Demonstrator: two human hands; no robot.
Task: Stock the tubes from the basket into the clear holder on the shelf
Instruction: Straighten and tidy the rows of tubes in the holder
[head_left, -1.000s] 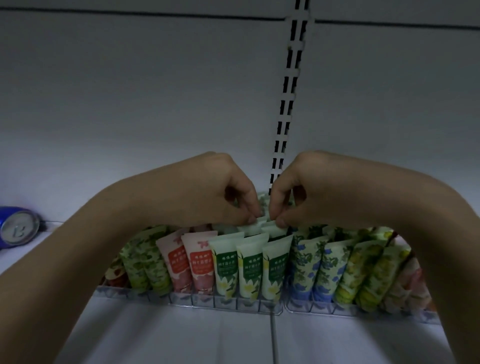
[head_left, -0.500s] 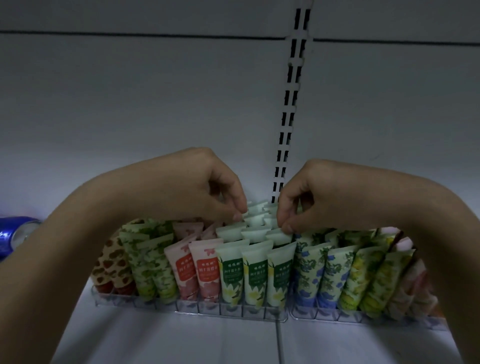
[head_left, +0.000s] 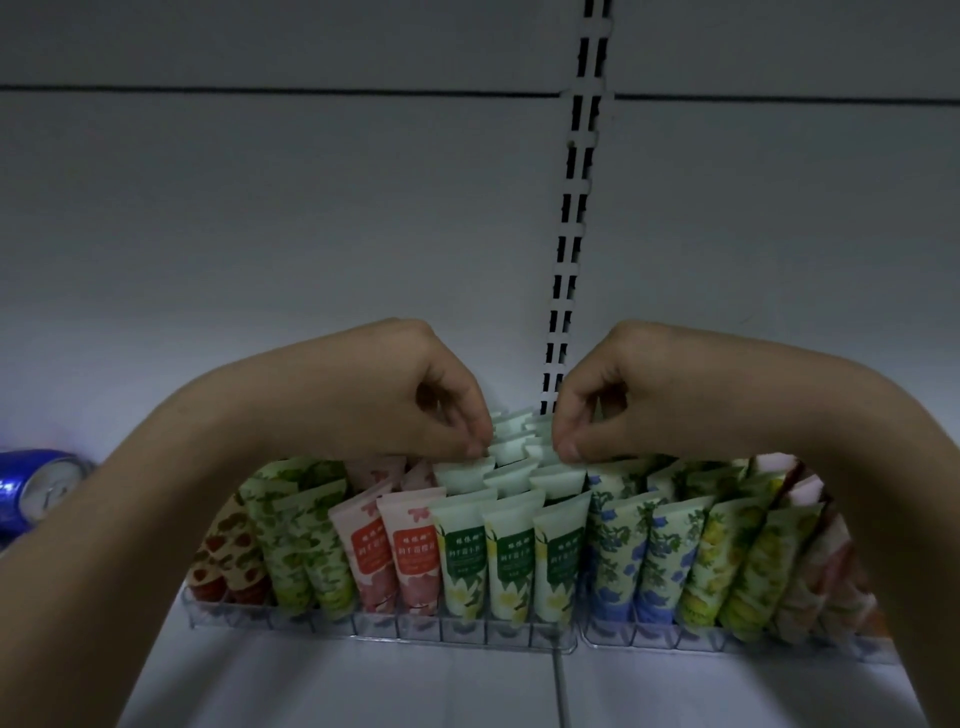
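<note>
The tubes (head_left: 511, 558) are standing in rows in the clear holder (head_left: 467, 631) on the white shelf (head_left: 363, 686), green-and-white ones in the middle. The left hand (head_left: 415, 405) and right hand (head_left: 618, 410) are curling their fingers over the back green-and-white tubes, each pinching a crimped top. A blue can (head_left: 36, 488) is lying far left

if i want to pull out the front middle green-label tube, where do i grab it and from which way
Pinch the flat crimped top edge of the front middle green-label tube, thumb in front, fingers behind, coming from above and the front. It stands cap-down in the clear holder, leaning back, with tubes tight on both sides, so only the top edge and front face are free. Lift up along its lean.
</note>
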